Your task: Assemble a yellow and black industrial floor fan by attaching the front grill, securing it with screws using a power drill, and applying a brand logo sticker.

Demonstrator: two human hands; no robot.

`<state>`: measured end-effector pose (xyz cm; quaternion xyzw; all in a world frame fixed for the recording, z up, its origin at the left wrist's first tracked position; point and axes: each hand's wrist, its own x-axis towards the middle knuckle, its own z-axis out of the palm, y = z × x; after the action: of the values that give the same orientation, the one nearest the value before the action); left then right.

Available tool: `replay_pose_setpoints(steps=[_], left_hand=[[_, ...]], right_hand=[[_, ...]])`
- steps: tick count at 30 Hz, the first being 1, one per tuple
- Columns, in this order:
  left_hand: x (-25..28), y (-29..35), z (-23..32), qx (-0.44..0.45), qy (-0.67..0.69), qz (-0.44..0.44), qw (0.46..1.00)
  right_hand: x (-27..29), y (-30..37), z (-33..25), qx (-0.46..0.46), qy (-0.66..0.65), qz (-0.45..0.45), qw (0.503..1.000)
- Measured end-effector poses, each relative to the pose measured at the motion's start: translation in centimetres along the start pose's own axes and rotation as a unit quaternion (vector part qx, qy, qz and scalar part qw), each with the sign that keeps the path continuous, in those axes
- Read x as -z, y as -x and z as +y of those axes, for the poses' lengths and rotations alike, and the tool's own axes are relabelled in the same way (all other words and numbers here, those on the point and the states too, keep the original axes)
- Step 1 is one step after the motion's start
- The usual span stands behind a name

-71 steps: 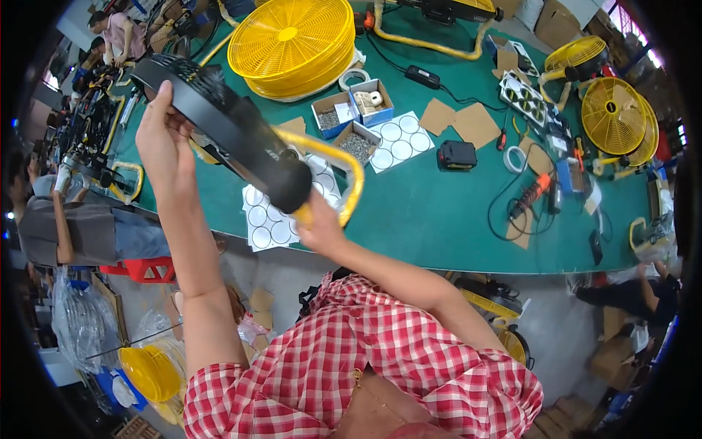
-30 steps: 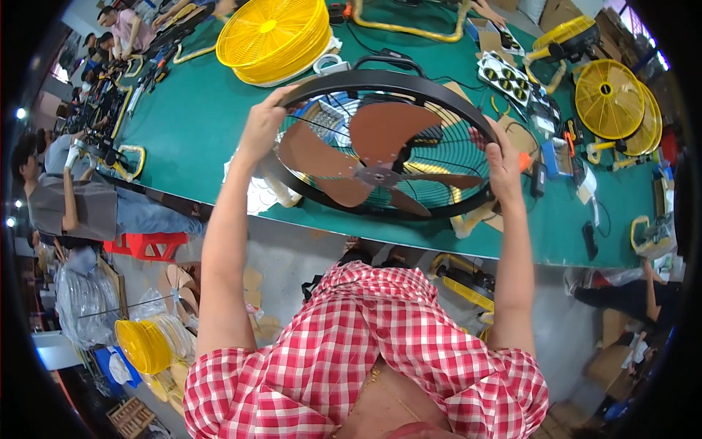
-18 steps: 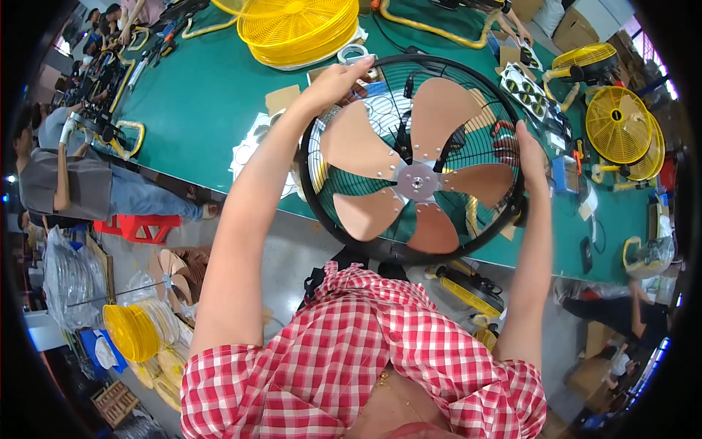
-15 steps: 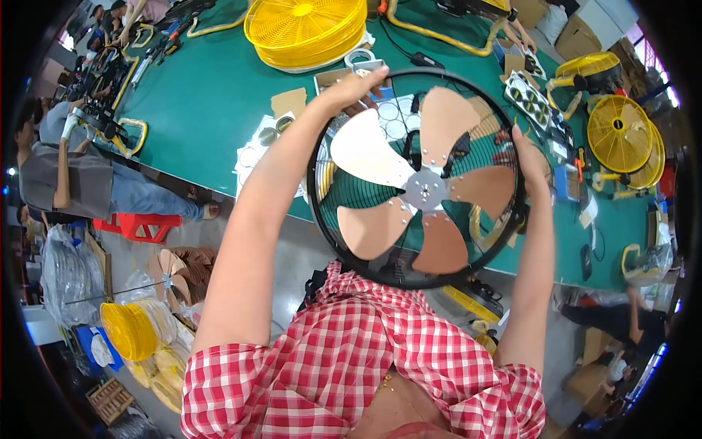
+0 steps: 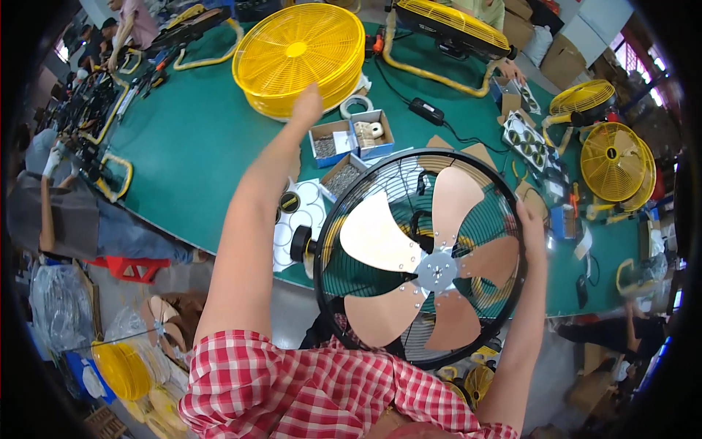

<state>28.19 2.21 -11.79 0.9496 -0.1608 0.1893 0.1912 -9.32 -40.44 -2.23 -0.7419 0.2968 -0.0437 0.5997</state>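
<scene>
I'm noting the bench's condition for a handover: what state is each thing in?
Black fan: front uncovered, blades exposed
Right hand: gripping the black fan
Yellow grilles: stacked
Left hand: at the yellow grilles, contact unclear
Leftmost small box: open, metal parts inside
Tape roll: lying flat
Yellow fan at right: grille fitted

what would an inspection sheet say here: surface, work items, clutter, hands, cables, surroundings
Surface: green tabletop, in use.
Work items: black fan, five blades exposed; yellow grille stack beyond it.
Clutter: small open boxes, sticker sheet.
Hands: right hand grips the fan's rim; left hand at the grille stack's near edge, contact unclear.
Cables: black cable with in-line box, lying on the tabletop.
Surroundings: red stool at left, yellow-grilled fan at right, co-workers nearby.
</scene>
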Motion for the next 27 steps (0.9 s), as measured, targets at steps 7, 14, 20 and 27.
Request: replay_pose_setpoints(steps=[7,14,20,27], left_hand=[[-1.2,-3.6,-1.7,0.061,-0.205,-0.093,0.972],[5.9,-4.2,0.4,-0.074,-0.017,0.029,0.997],[23.8,-4.1,5.1,0.062,0.472,0.11,0.872],[33.6,6.0,10.3,0.065,0.862,-0.051,0.501]], right_hand=[[0.5,-0.3,0.9,-0.012,-0.005,0.044,0.999],[0.9,-0.4,1.3,0.005,-0.021,0.013,1.0],[1.0,-0.3,1.3,0.031,-0.01,0.006,0.999],[2.8,-2.2,3.5,0.162,0.053,0.015,0.985]])
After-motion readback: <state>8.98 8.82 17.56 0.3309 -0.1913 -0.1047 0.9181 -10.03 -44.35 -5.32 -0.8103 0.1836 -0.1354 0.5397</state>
